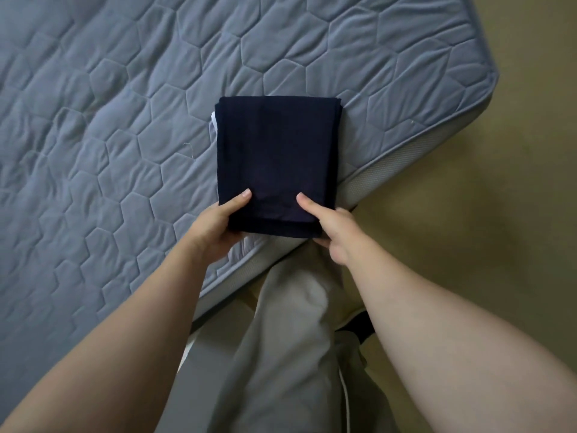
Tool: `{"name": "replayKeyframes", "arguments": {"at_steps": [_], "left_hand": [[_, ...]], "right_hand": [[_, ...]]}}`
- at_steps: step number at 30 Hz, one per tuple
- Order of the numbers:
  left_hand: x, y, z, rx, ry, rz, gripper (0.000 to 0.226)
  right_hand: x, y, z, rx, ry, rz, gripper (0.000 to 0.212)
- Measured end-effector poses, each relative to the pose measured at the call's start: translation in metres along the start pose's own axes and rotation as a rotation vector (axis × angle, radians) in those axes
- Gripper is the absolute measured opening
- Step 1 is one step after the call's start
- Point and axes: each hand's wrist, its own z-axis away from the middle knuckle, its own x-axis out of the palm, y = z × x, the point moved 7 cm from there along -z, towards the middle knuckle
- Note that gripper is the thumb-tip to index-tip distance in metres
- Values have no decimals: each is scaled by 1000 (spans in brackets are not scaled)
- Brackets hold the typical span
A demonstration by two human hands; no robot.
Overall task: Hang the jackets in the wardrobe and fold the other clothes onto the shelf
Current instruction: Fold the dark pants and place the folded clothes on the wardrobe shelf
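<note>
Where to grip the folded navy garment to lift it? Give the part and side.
Grip the folded navy garment at its two near corners, coming from the near side: that edge lies at the mattress edge, so fingers slip beneath, thumbs on top, as the left hand and right hand show.

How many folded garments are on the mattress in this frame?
1: a dark navy folded garment on the grey quilted mattress, its near end held by the left hand and right hand. A white sliver at its left side may be another piece.
</note>
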Motion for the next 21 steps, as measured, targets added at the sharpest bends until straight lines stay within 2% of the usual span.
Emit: {"name": "replayKeyframes", "arguments": {"at_steps": [4,7,11,15,21], "left_hand": [[30,46,53,43,158,-152,80],[76,85,95,58,180,-171,80],[176,124,158,68,45,-202,63],[299,144,231,130,-73,-348,64],[521,113,353,292,-322,-620,59]], "right_hand": [[-3,-42,65,-16,-28,-254,67],[-20,-74,136,3,42,-326,53],[-67,-104,238,-67,118,-509,42],[-143,-119,347,-200,184,-744,41],[-296,-103,502,-477,373,-1115,44]]}}
